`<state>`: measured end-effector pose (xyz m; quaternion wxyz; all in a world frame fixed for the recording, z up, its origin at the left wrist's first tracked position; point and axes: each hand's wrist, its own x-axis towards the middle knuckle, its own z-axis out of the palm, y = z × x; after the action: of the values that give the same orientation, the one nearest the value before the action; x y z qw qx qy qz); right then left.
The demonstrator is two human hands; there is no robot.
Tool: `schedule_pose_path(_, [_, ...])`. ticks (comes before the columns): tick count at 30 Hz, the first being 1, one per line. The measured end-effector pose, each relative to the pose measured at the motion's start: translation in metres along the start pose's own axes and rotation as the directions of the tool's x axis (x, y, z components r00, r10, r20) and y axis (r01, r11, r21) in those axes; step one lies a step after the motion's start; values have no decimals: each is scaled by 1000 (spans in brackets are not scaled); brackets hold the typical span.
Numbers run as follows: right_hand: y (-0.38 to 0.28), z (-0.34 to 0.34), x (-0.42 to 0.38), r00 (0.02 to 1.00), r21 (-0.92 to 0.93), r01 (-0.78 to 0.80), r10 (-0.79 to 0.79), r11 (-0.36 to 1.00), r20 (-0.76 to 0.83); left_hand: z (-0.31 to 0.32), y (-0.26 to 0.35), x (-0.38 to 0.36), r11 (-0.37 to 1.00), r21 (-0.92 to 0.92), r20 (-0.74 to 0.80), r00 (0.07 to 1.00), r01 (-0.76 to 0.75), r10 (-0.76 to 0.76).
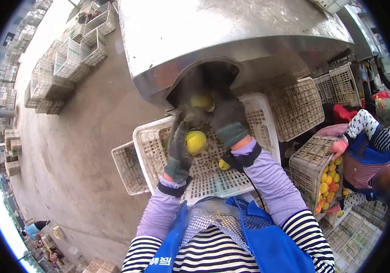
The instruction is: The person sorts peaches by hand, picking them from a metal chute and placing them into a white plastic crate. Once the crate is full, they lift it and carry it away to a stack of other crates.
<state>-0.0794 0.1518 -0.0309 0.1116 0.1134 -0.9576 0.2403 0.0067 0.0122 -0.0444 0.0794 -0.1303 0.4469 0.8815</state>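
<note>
Both my hands wear dark gloves with green cuffs and reach to a metal chute opening point(177, 88) above a white plastic crate point(268, 118). My left hand point(177, 148) is open at the left side, fingers stretched upward. A yellow-green peach point(196, 142) is right against its palm. On the other side, my right hand point(228, 119) has its fingers reaching into the shadowed opening, where they are hidden. Between the hands, a second peach point(201, 101) shows at the chute mouth, slightly blurred. A smaller yellow fruit point(224, 164) lies in the crate beside my right sleeve.
A large metal machine point(231, 22) stands ahead. Other crates flank the white one, a grey crate point(130, 168) at left and a brown crate point(295, 109) at right. Further right, a person's gloved hand point(338, 148) holds a tilted crate of peaches point(327, 186). Stacked crates point(49, 82) stand at far left.
</note>
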Motion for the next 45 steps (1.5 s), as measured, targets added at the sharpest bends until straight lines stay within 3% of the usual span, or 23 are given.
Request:
schedule_pose_path(2, [-6, 19, 9, 998, -60, -39, 42, 997, 55, -17, -18, -10, 997, 65, 13, 999, -36, 36])
schedule_pose_path(5, [-8, 31, 22, 998, -84, 20, -24, 996, -53, -27, -29, -23, 795, 534, 114, 956, -289, 271])
schedule_pose_path(8, [1, 46, 57, 986, -260, 107, -137, 960, -98, -26, -24, -21, 876, 427, 90, 975, -224, 205])
schedule_pose_path(10, [4, 51, 72, 983, -240, 140, -164, 961, -80, -38, -32, -7, 844, 469, 109, 965, -261, 239])
schedule_pose_path(14, [-11, -10, 69, 994, 329, -32, -4, 944, 109, -25, -14, -8, 871, 388, 118, 953, -302, 278])
schedule_pose_path(15, [-15, -28, 54, 972, 482, -152, 42, 863, 232, -32, -32, -5, 982, -126, -26, 990, -143, 141])
schedule_pose_path(17, [-15, -45, 5, 963, 495, -10, -125, 869, 239, -19, -8, -11, 868, -491, 63, 996, 79, -55])
schedule_pose_path(18, [-18, -45, -17, 967, 374, 77, -161, 924, 199, -15, 0, -13, 746, -640, 132, 982, 187, -134])
schedule_pose_path(19, [-20, -43, -36, 967, 242, 156, -198, 958, 162, -18, -7, -16, 939, -344, 94, 994, -21, 57])
schedule_pose_path(20, [-21, -36, -51, 975, 240, 137, -174, 961, 140, -22, -20, -19, 970, -3, 126, 962, -243, 241])
schedule_pose_path(21, [-22, -29, -65, 983, 236, 114, -144, 965, 115, -21, -25, -21, 836, 323, 226, 894, -445, 388])
schedule_pose_path(22, [-23, -25, -70, 990, 229, 93, -115, 969, 85, -19, -24, -17, 972, 78, 152, 966, -221, 208])
schedule_pose_path(23, [-27, -28, -69, 995, 198, 64, -77, 978, 60, -13, -17, -11, 983, -183, 127, 992, 23, 1])
schedule_pose_path(24, [-25, -27, -67, 996, 142, 79, -84, 987, 34, -10, -13, -7, 867, -428, 154, 966, 253, -206])
schedule_pose_path(27, [-14, -20, -39, 997, -5, 74, -74, 997, 5, -13, -33, 4, 910, -398, 47, 993, 118, -108])
schedule_pose_path(29, [-11, -8, -4, 999, -79, 26, -22, 997, 47, -14, -30, -1, 936, -317, -25, 985, 154, -171])
schedule_pose_path(36, [9, 49, 71, 989, 5, 146, -146, 989, 30, -43, -80, -9, 936, -217, -245, 913, 276, -326])
schedule_pose_path(38, [10, 13, 71, 967, 47, 222, -214, 974, -141, -54, -120, -8, 951, -9, -278, 912, 310, -300])
schedule_pose_path(39, [32, 16, 58, 995, 85, 103, -102, 991, -25, -67, -153, -11, 946, 93, -232, 931, 310, -282])
schedule_pose_path(41, [64, -1, 12, 983, 142, -14, -12, 990, 183, -61, -188, -7, 800, 294, -249, 850, 523, -464])
schedule_pose_path(42, [80, -8, -4, 960, 170, -67, 17, 983, 279, -76, -237, -7, 665, 558, -209, 860, 496, -465])
schedule_pose_path(43, [112, 6, -28, 909, -5, -110, 103, 994, 403, -92, -286, -8, 477, 776, -168, 864, 413, -475])
schedule_pose_path(45, [173, 48, -87, 776, -256, -137, 264, 957, 573, -57, -273, -2, 130, 932, -164, 713, 338, -682])
